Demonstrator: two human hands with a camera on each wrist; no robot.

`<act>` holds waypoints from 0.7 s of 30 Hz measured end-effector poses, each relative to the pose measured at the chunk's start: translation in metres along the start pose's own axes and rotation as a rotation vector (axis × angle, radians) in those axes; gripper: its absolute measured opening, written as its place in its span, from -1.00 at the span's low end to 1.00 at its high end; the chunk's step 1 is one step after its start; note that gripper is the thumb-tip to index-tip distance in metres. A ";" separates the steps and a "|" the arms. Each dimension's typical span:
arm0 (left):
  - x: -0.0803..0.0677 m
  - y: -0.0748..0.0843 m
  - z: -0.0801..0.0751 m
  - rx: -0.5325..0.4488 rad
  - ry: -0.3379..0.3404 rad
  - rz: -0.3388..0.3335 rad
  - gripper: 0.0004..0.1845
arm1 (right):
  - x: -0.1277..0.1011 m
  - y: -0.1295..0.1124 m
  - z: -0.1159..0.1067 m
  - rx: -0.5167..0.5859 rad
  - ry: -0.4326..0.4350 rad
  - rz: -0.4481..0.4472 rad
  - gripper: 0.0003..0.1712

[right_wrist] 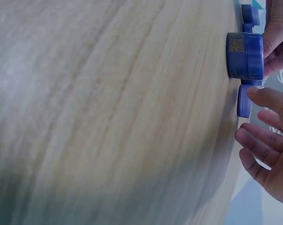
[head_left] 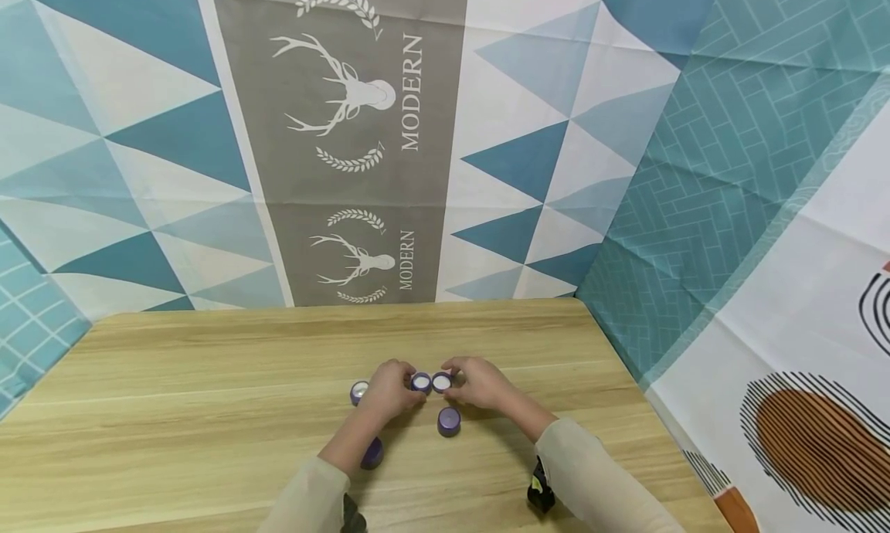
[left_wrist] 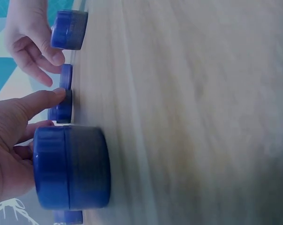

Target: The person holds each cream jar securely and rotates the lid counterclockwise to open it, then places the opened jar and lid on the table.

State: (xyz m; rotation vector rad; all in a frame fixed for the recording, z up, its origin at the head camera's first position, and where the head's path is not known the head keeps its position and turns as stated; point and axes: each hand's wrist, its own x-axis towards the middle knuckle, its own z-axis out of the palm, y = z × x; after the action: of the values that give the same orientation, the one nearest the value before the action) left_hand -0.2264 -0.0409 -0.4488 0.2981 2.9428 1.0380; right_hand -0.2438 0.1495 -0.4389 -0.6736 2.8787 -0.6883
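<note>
In the head view my left hand (head_left: 391,388) grips a small open purple jar (head_left: 420,383) with a white inside, thumb on the near side. Right beside that jar is a flat purple lid (head_left: 441,382), its white inside facing up. The thumb and fingertips of my right hand (head_left: 480,381) pinch the lid's edge. Nearer to me stands a closed purple jar (head_left: 449,422), which also shows in the right wrist view with a small printed label. Another closed purple jar (left_wrist: 71,168) stands close below my left hand, partly hidden by the forearm in the head view.
Left of my left hand sits another purple piece (head_left: 359,392) with a pale, shiny inside. All of it rests on a wood-grain table (head_left: 208,440). Patterned cloth (head_left: 361,131) hangs behind the table's far edge, and more cloth (head_left: 765,286) hangs along the right side.
</note>
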 end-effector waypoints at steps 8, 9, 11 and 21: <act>-0.008 0.002 -0.009 -0.041 0.017 0.036 -0.52 | -0.008 0.003 -0.007 0.027 0.016 -0.012 -0.56; -0.010 0.002 -0.009 -0.061 0.013 0.044 -0.53 | -0.009 0.003 -0.008 0.025 0.017 -0.016 -0.57; -0.012 0.003 -0.010 -0.110 -0.004 0.050 -0.55 | -0.012 0.003 -0.011 0.021 0.015 -0.020 -0.59; -0.022 0.008 -0.014 -0.221 -0.161 0.140 -0.58 | -0.025 0.002 -0.017 0.048 -0.050 -0.125 -0.67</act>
State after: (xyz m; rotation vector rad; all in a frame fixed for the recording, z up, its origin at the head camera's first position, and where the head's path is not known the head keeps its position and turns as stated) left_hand -0.2046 -0.0478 -0.4344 0.5595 2.6671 1.2756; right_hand -0.2254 0.1693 -0.4253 -0.8573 2.7846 -0.7422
